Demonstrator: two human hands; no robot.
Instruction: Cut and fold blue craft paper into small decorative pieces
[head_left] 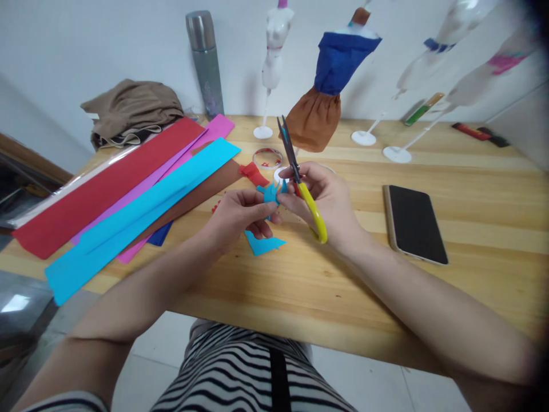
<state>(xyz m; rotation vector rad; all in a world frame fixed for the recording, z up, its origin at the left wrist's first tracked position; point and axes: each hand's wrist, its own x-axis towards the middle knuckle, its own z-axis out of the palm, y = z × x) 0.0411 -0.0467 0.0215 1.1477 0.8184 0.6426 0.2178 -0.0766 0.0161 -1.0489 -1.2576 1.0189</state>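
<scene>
Near the middle of the table, my left hand (242, 214) pinches a small cut blue paper piece (271, 193) between thumb and fingers. My right hand (319, 191) touches the same piece with its thumb and fingertips and also holds yellow-handled scissors (312, 209), whose dark blades point up and away. Below the hands lies a blue scrap (265, 245) on the wood. Just beyond them are a red crepe piece (254, 173) and a clear tape roll (268, 158).
Long paper strips in blue (146, 212), red (107, 183), pink and brown lie at the left, near a brown cloth (132, 109) and a flask (206, 63). Mannequins, one wearing a blue top (341, 60), stand behind. A phone (415, 223) rests at the right.
</scene>
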